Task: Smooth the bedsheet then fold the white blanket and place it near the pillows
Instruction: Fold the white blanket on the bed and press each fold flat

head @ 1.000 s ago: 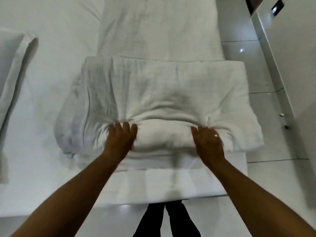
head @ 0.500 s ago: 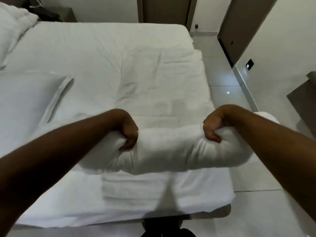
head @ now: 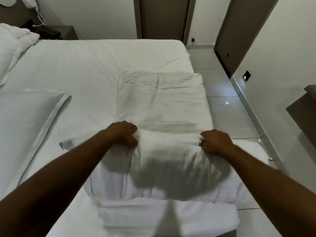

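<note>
Fingertips of both hands buried in cloth, motion blur over near fold. Left hand and right hand each clenched on bunched top fold of white blanket. Blanket lies at right side of bed, on bedsheet. Pillows at left, cut off by frame edge.

two hands, one blanket, two pillows, one bedsheet
</note>
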Motion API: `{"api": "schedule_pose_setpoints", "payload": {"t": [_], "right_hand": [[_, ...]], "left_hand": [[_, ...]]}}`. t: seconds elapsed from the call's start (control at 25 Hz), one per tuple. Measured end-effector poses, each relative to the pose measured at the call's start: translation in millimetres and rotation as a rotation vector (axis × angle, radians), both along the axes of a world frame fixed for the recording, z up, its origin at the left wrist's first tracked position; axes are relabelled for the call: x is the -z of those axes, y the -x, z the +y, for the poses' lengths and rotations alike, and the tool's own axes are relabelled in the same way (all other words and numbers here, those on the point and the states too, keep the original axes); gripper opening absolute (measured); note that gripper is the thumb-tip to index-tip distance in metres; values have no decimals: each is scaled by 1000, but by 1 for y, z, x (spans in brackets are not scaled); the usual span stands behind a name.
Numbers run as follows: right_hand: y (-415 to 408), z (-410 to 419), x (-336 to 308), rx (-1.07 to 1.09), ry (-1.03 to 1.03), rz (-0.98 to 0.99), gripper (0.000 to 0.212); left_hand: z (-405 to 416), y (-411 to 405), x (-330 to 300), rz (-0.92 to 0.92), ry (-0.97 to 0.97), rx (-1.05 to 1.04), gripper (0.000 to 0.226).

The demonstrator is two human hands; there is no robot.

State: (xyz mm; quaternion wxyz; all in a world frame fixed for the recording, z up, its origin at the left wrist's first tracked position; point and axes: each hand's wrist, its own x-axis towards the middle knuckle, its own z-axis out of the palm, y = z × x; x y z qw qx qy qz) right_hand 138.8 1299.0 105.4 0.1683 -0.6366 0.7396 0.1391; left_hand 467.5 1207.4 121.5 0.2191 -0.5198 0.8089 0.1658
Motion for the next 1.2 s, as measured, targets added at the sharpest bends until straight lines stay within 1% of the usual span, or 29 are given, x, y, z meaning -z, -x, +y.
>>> {"api": "schedule_pose_setpoints", "payload": {"t": [0.04,0.08,0.12,0.16,0.2,0.24,0.32,0.36,0.4,0.44,0.52,0.56,0.6,0.64,0.72,0.8,0.88,0.96,1.0,1.04,1.12,1.16,1.2], "right_hand": [[-4,-2,8,-9,69,18,11],[-6,-9,17,-30,114,30,8],[-8,-20,21,-57,160,44,13],[-6,-35,24,-80,220,57,23],[-2,-58,25,-92,287,73,33],[2,-85,24,-91,355,92,37],[6,-137,24,-77,477,182,29],[7,-156,29,-47,524,205,26],[2,-164,36,5,514,177,29],[-5,-159,48,42,450,98,40],[-21,-131,89,28,222,-43,70],[-27,-113,110,-12,107,-72,83],[-29,-94,130,-55,34,-91,93],[-27,-81,145,-79,16,-104,100],[-15,-73,164,-54,75,-108,104],[-19,-86,163,2,157,-123,97],[-51,-109,158,21,250,-221,89],[-72,-130,165,-49,296,-259,84],[-64,-135,172,-84,310,-201,84],[-41,-134,179,-80,299,-114,84],[27,-114,191,27,222,100,80],[59,-98,191,97,151,183,78],[80,-83,187,157,98,206,78]], "left_hand": [[0,2,11,-29,104,40,29],[-4,3,23,-44,180,67,26],[-9,4,32,-48,238,79,27],[-20,5,37,-57,287,74,28],[-39,5,39,-44,340,50,28],[-63,6,40,-31,390,11,29],[-104,10,46,-19,484,-65,37],[-116,15,55,6,507,-95,48],[-116,22,65,38,479,-114,61],[-104,27,78,45,410,-116,72],[-65,33,114,44,270,-69,91],[-47,33,132,19,209,-32,97],[-32,31,148,12,162,-10,98],[-24,27,162,20,153,-11,98],[-16,21,175,40,251,-35,95],[-24,29,175,103,296,-39,92],[-44,50,176,193,359,65,87],[-77,57,180,187,440,172,83],[-93,47,180,142,446,140,86],[-105,27,185,74,436,38,92],[-104,-22,195,-39,391,-268,98],[-96,-42,196,-66,368,-381,100],[-88,-51,194,-63,362,-447,101]]}}
